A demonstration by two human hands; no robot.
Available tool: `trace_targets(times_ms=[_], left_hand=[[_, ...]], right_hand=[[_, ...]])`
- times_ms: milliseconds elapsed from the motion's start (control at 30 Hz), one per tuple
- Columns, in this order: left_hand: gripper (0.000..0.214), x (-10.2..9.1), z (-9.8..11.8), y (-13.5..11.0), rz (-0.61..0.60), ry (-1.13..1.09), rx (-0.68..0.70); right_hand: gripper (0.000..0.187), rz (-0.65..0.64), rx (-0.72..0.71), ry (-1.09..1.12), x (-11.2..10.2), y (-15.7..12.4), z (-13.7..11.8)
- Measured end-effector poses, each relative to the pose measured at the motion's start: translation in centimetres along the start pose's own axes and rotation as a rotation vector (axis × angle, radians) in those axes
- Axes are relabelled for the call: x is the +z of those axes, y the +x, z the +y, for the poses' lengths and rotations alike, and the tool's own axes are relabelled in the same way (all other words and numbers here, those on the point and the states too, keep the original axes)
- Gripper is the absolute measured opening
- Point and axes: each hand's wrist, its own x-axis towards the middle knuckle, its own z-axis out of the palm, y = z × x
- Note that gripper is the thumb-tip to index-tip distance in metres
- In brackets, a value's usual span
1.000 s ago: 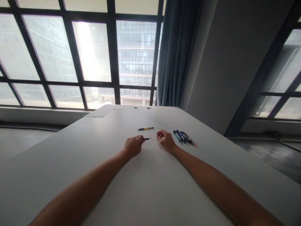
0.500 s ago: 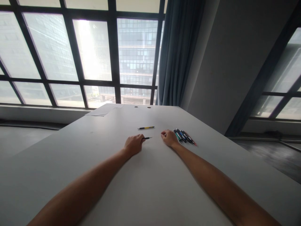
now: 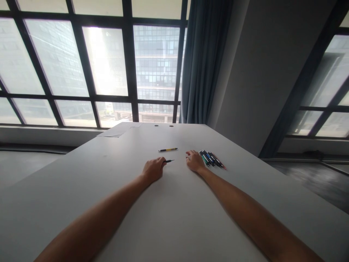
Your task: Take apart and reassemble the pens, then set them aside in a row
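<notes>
Both my arms stretch out over a white table [image 3: 174,218]. My left hand [image 3: 153,170] rests on it with the fingers closed round a thin dark pen [image 3: 169,161], whose tip sticks out to the right. My right hand [image 3: 194,161] lies curled on the table a little to the right, beside a row of several pens [image 3: 212,159]; what its fingers hold, if anything, is hidden. A yellow and black pen [image 3: 168,149] lies alone just beyond my hands.
A sheet of paper [image 3: 114,131] lies at the table's far left corner, near two round cable holes [image 3: 163,126]. Large windows, a blue curtain [image 3: 203,62] and a grey wall stand behind the table. The table's right edge drops to a dark floor.
My right hand has slid to the right, from the middle up against the row of pens. My left hand has stayed put with its pen.
</notes>
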Motion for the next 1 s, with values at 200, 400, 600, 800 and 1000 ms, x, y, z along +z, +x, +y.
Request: trace_targets(times_ms=[200, 400, 600, 800, 1000], left_hand=[[0.019, 0.2, -0.1, 0.0, 0.025, -0.021, 0.015], [0.017, 0.0, 0.0, 0.2, 0.049, -0.036, 0.044], [0.016, -0.2, 0.1, 0.2, 0.048, -0.023, 0.082], [0.019, -0.1, 0.1, 0.2, 0.028, 0.027, -0.006], [0.023, 0.1, -0.1, 0.3, 0.017, 0.056, -0.055]], right_hand=[[0.03, 0.151, -0.164, 0.156, -0.5, -1.4, -2.5], [0.018, 0.051, -0.399, 0.233, -0.8, -3.3, -5.9], [0.012, -0.016, -0.442, 0.139, -1.4, -3.5, -6.3], [0.012, -0.019, -0.287, 0.111, -1.2, -3.3, -6.1], [0.014, -0.03, -0.219, 0.093, -1.2, -3.1, -5.9]])
